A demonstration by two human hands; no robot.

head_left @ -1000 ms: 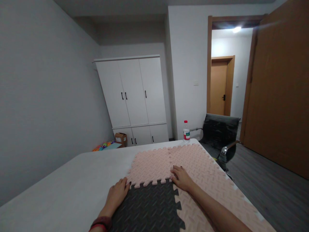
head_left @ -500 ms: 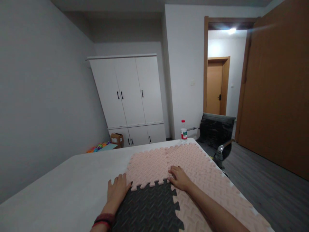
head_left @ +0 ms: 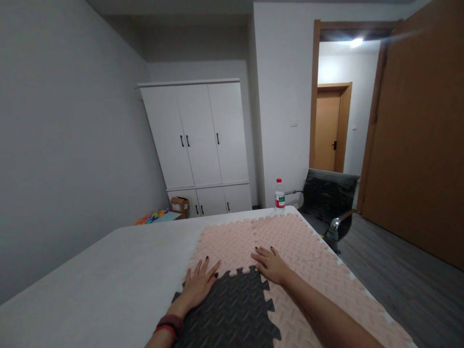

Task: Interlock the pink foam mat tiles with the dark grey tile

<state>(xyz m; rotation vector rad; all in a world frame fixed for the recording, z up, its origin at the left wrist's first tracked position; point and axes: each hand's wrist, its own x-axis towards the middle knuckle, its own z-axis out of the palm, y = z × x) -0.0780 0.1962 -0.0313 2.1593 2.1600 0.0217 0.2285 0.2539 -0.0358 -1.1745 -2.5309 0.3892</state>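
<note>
A black foam mat tile (head_left: 235, 309) with jigsaw edges lies on the table in front of me. Pink foam mat tiles (head_left: 228, 241) border it at the far side and on the right. My left hand (head_left: 199, 282) rests open across the black tile's far left corner, its fingertips on the pink tile's near edge. Fingers spread, my right hand (head_left: 270, 265) lies flat on the pink tiles by the black tile's far right corner. Part of the seam under my left hand is hidden.
The white table (head_left: 108, 275) extends to the left. A red-capped plastic bottle (head_left: 280, 197) stands at its far edge. Beyond are a black chair (head_left: 326, 198), a white cabinet (head_left: 203, 140), a cardboard box (head_left: 180, 205) and an open wooden door (head_left: 416, 130).
My left hand has moved right, from the black tile's left edge onto its far left corner and the seam. My right hand stays at nearly the same spot. The view has shifted slightly.
</note>
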